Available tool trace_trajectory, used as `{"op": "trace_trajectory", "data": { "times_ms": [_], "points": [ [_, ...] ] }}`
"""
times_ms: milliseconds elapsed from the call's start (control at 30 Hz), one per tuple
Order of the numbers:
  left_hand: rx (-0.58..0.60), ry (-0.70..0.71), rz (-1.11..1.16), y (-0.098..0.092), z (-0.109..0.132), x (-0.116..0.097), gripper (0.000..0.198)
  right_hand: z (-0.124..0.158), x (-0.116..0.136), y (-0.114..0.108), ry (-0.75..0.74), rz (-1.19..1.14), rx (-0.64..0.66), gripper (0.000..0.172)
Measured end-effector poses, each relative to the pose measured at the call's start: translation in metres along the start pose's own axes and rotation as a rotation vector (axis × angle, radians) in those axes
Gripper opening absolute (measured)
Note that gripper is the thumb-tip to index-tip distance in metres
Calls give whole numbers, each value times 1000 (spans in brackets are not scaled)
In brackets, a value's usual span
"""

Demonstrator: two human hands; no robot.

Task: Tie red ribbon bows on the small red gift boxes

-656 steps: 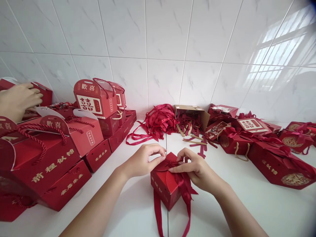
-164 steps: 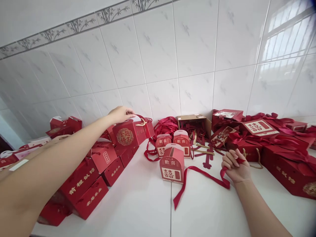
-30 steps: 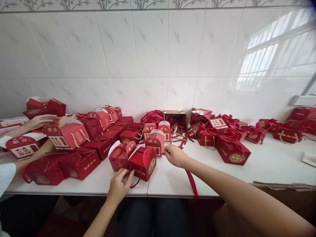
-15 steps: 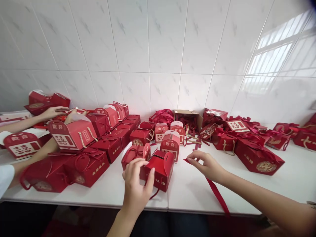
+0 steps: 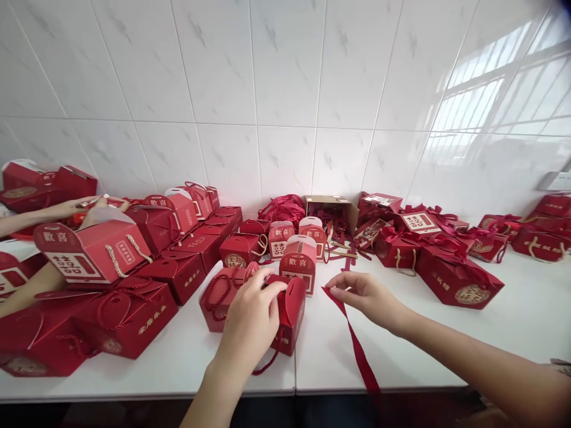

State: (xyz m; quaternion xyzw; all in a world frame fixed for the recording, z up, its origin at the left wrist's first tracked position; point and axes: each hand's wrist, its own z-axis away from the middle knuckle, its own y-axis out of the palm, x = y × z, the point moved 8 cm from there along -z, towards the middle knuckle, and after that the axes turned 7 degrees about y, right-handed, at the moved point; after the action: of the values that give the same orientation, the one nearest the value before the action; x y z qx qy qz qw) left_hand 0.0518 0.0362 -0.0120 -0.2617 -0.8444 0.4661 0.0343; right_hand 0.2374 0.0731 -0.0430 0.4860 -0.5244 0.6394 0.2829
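Beyond the hands, near the wall, a brown cardboard carton [image 5: 352,215] faces them with its mouth, holding dark-red and gold flat strips [image 5: 344,245], some spilled out in front. A tangled heap of crimson satin ribbon [image 5: 282,208] lies to its left. Between hands and carton stands a light-red cardboard gift box with a rounded top flap [image 5: 298,261], partly blocking the way. Just left of the left hand sits a red box with twisted rope handle [image 5: 215,297]; stacked red cardboard boxes [image 5: 154,309] lie farther left, and ribbon-tied red boxes [image 5: 459,276] beyond the right hand. The hands are apart. The left hand [image 5: 250,318], fingers curved and thumb spread, covers part of a glossy red cardboard box [image 5: 293,314]; whether it grips, I cannot tell. The right hand [image 5: 368,297] pinches the end of a narrow dark-red satin ribbon [image 5: 360,351], which trails toward the table's near edge.
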Motion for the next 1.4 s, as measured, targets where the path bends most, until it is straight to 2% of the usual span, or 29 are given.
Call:
{"op": "trace_trajectory", "data": {
  "times_ms": [133, 200, 467, 633, 767, 867, 1167, 1400],
  "points": [
    [158, -218, -36, 9, 2, 3, 41, -1, -7, 3, 49, -183, 67, 32],
    [207, -268, -31, 13, 0, 2, 41, -1, -8, 5, 66, -254, 83, 34],
    [267, -231, 227, 19, -24, -21, 28, 4, 3, 2, 59, -388, 132, 31],
    [339, -209, 238, 32, -20, -29, 28, 1, -6, 1, 118, -420, 135, 28],
    [293, -270, 340, 45, -9, -20, 34, -1, -11, 4, 150, -366, 134, 24],
    [270, -246, 400, 50, -5, -19, 32, -1, -14, 3, 164, -330, 126, 25],
    [113, -177, 407, 44, -9, -30, 34, -1, -12, 2, 162, -289, 100, 31],
    [62, -184, 422, 43, -9, -30, 21, 0, -4, 5, 146, -297, 79, 34]
  ]
}}
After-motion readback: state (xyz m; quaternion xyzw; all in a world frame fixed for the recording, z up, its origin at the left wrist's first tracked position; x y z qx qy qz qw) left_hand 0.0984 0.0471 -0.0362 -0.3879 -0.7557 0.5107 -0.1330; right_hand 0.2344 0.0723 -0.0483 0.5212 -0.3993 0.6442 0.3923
